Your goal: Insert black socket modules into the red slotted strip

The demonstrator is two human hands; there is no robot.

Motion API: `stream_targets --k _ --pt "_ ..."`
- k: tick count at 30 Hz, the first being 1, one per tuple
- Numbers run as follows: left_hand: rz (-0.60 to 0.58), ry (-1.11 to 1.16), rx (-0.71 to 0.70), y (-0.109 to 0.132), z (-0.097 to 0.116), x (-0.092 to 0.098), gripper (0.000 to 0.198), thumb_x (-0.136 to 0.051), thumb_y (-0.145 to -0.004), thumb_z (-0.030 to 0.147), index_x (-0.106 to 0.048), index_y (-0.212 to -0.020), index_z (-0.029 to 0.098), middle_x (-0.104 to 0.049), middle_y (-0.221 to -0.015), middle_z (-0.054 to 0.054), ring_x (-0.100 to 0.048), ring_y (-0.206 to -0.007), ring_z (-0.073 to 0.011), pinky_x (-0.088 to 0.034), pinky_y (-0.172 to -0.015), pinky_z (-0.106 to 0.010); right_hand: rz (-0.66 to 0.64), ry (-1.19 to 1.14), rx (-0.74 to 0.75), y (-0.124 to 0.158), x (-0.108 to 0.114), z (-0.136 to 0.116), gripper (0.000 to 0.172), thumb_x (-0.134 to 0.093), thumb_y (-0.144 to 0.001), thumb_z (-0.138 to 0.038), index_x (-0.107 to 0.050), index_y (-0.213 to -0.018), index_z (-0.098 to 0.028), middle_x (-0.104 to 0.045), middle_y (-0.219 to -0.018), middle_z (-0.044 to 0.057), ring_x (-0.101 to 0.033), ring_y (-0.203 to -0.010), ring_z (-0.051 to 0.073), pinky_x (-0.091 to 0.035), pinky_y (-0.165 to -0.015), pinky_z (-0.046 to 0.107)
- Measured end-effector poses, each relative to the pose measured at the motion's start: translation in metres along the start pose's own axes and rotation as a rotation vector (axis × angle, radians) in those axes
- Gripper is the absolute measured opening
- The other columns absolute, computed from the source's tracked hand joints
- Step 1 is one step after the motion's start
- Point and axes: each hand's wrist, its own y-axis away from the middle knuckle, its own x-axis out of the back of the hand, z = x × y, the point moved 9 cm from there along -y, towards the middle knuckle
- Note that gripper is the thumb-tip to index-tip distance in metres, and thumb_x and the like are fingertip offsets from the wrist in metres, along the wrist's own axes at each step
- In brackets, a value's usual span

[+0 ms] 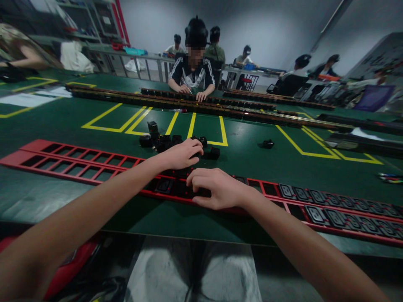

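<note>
1. Right grip (217, 188): curved low over the middle of the red frame (12, 158), thumb parted from bent fingers; impossible to tell from this angle about any pinch on a black insert underneath.
2. Left grip (182, 154): just past the red frame's far edge, palm down at the loose black blocks (162, 142), fingers bent and loosely spread, thumb held apart.
3. Red frame: flat on the green desk (242, 159), in front of the wearer; long axis crosswise, sloping toward the near edge at the right.
4. Smooth, matt, plastic-looking red; two parallel rows of rectangular openings, bare toward the left end, fitted toward the right with black inserts (286, 191), flat-faced and pale-outlined.
5. Loose black blocks: boxy, slightly glossy, tumbled together beyond the red frame; a lone black block (267, 144) farther right, well apart.
6. Desk: dark green with a dull sheen; yellow tape outlines (223, 131) beyond the red frame, white paper (31, 100) beyond its left end.
7. Farther beyond the red frame: long, slim, dark rails (126, 97), roughly parallel to it.
8. Across from the red frame: seated person in a dark, white-striped top (192, 71), hands at the rails; behind, more seated people and a pale wall (151, 21).
</note>
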Motion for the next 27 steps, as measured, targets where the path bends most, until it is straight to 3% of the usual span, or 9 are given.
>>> stream_targets --k 14,19,24,27 --pt "-0.012 -0.017 0.012 0.000 -0.002 -0.002 0.023 -0.048 -0.092 0.025 -0.062 -0.110 0.017 -0.054 -0.132 -0.010 -0.048 -0.124 -0.0257 -0.041 -0.109 -0.041 0.047 0.059 0.057 0.001 0.002 -0.003 0.013 -0.060 -0.089 -0.021 -0.066 -0.078 -0.016 -0.067 -0.107 0.010 -0.064 -0.092 0.017 -0.050 -0.079 0.030" --pt "-0.014 -0.019 0.010 0.000 -0.002 -0.001 0.022 -0.049 -0.093 0.025 -0.062 -0.109 0.018 -0.054 -0.131 -0.009 -0.048 -0.124 -0.0252 -0.041 -0.107 -0.040 0.131 0.146 0.075 0.000 0.007 -0.002 0.016 -0.059 -0.092 -0.022 -0.064 -0.077 -0.016 -0.067 -0.094 0.009 -0.061 -0.083 0.017 -0.047 -0.074 0.029" --pt "-0.002 -0.018 -0.004 0.000 -0.001 -0.001 0.023 -0.049 -0.093 0.025 -0.062 -0.110 0.017 -0.055 -0.131 -0.010 -0.048 -0.124 -0.0257 -0.041 -0.108 -0.041 0.233 0.231 0.033 0.001 0.016 0.005 0.031 -0.049 -0.099 -0.028 -0.058 -0.071 -0.016 -0.059 -0.074 0.005 -0.052 -0.070 0.015 -0.040 -0.066 0.028" --pt "-0.003 -0.022 -0.004 0.000 -0.001 -0.002 0.023 -0.049 -0.093 0.025 -0.062 -0.111 0.016 -0.055 -0.131 -0.011 -0.048 -0.124 -0.0267 -0.042 -0.107 -0.042 0.268 0.153 0.016 0.003 0.022 0.007 0.038 -0.043 -0.102 -0.034 -0.054 -0.070 -0.017 -0.055 -0.072 0.004 -0.049 -0.068 0.014 -0.038 -0.065 0.028"
